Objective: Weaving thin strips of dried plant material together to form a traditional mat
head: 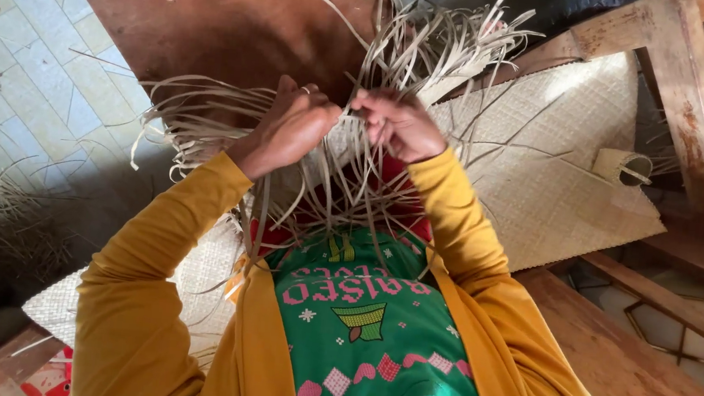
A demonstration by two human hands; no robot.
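My left hand (pixel 289 126) and my right hand (pixel 398 124) are raised close together at the middle of the view, both with fingers closed on thin pale straw strips (pixel 398 53) of a piece of weaving. Loose strip ends fan out above, to the left and down over my lap. A ring shows on a left-hand finger. Yellow sleeves cover both arms over a green printed shirt. The exact strips pinched are hidden between my fingers.
A finished woven mat (pixel 559 157) lies spread to the right, with a small rolled piece (pixel 622 166) on it. A brown wooden board (pixel 215 16) stands behind my hands. Wooden beams (pixel 698 126) run at right; tiled floor (pixel 24 67) with straw scraps lies left.
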